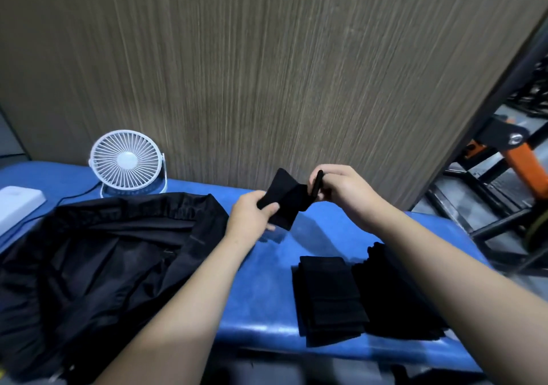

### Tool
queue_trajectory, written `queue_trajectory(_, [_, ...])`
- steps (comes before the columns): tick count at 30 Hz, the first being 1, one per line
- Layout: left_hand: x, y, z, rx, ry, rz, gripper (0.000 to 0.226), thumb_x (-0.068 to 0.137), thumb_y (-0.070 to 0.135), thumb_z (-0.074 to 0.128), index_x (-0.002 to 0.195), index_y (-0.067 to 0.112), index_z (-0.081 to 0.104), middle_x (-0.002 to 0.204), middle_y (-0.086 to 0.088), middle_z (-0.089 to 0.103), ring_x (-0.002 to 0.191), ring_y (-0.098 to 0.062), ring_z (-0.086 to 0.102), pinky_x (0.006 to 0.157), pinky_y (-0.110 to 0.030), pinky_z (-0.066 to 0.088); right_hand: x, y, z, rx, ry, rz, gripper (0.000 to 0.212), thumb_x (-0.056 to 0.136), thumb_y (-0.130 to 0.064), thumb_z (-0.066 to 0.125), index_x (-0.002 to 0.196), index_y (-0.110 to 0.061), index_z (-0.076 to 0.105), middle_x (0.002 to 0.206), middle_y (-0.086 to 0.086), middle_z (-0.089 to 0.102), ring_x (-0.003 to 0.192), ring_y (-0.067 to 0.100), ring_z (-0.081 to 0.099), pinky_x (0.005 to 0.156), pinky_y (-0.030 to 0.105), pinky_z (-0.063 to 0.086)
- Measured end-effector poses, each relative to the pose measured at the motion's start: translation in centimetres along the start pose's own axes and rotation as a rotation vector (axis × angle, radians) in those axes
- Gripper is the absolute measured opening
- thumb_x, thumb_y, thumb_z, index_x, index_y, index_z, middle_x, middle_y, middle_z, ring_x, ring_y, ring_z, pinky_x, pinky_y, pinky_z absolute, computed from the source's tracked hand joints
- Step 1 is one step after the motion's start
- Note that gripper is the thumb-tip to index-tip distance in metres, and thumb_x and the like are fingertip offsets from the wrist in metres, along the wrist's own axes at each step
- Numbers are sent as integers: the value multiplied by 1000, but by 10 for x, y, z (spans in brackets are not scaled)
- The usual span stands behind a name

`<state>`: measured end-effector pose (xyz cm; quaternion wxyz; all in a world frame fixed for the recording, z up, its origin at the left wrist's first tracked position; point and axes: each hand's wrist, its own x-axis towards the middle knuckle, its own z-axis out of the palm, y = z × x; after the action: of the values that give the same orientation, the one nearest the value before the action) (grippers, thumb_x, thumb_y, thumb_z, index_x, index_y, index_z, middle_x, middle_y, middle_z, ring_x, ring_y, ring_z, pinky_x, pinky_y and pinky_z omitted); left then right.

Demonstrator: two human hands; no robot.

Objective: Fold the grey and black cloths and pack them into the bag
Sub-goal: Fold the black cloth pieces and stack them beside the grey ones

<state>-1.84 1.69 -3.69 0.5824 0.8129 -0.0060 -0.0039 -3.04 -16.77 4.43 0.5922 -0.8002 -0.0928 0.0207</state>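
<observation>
Black cloth [285, 199] hangs above the far part of the blue table [267, 269], pinched at one end by the left hand [252, 214] and at the other by the right hand [341, 190]. It looks light and limp, best held by corners. Folded cloths [329, 298] lie near right; the bag [98, 254] sprawls left.

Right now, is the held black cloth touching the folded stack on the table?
Apart. The head view shows the black cloth raised between both hands, with bare blue table between it and the folded stack.
</observation>
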Motion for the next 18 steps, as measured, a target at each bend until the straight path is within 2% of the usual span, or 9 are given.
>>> queue_trajectory(2, [-5, 0, -12, -47, 12, 2, 6, 98, 20, 60, 98, 20, 66, 91, -1, 73, 56, -18, 71, 56, -32, 54, -6, 2, 0, 101, 58, 11, 17, 83, -2, 41, 72, 7, 49, 75, 16, 39, 66, 24, 37, 64, 27, 47])
queue_trajectory(4, [-16, 1, -25, -140, -1, -9, 4, 96, 19, 63, 93, 17, 60, 95, -7, 73, 63, -24, 73, 65, -43, 61, -15, 1, 1, 240, 103, 22, 21, 87, -17, 49, 77, 2, 50, 78, 21, 34, 73, 32, 30, 64, 31, 49])
queue_trajectory(6, [-26, 4, -35, -290, -67, -42, 16, 93, 9, 63, 88, 11, 48, 92, -17, 71, 70, -25, 71, 66, -46, 62, -25, -2, 5, 354, 135, 35, 33, 90, -32, 57, 77, -2, 50, 79, 23, 37, 76, 36, 37, 69, 40, 52])
queue_trajectory(8, [-38, 9, -45, -426, -203, -83, 19, 95, 4, 59, 87, 12, 44, 88, -19, 63, 76, -25, 67, 71, -47, 60, -37, -6, 10, 465, 176, 39, 38, 96, -40, 57, 73, -10, 52, 75, 16, 46, 74, 30, 48, 73, 44, 54])
queue_trajectory(9, [-44, 11, -49, -504, -300, -107, 17, 96, 5, 57, 87, 13, 44, 92, -19, 61, 83, -28, 66, 79, -52, 58, -44, -8, 14, 544, 184, 42, 36, 94, -42, 58, 72, -14, 53, 72, 7, 50, 74, 24, 51, 74, 44, 55])
queue_trajectory(11, [-56, 12, -55, -686, -538, -153, 12, 97, 11, 55, 94, 16, 44, 112, -25, 61, 105, -40, 63, 95, -65, 49, -58, -11, 21, 684, 156, 34, 34, 88, -46, 62, 73, -17, 53, 73, 1, 50, 75, 17, 51, 82, 47, 53])
queue_trajectory(13, [-67, 14, -57, -830, -724, -182, 15, 99, 20, 54, 105, 20, 41, 134, -31, 54, 124, -55, 53, 97, -70, 45, -69, -12, 29, 774, 103, 1, 35, 86, -47, 65, 75, -16, 52, 77, 2, 47, 78, 19, 48, 89, 51, 45])
queue_trajectory(15, [-75, 16, -53, -896, -815, -187, 21, 100, 26, 52, 114, 23, 37, 142, -30, 49, 130, -58, 45, 97, -69, 44, -78, -11, 36, 823, 77, -35, 35, 86, -46, 65, 76, -15, 51, 78, 3, 45, 78, 19, 45, 87, 49, 37])
queue_trajectory(18, [-82, 20, -47, -941, -855, -168, 22, 102, 28, 49, 118, 23, 36, 142, -29, 48, 131, -57, 45, 98, -65, 47, -88, -11, 45, 864, 67, -88, 32, 91, -39, 57, 74, -13, 50, 75, 3, 47, 75, 17, 46, 81, 38, 36])
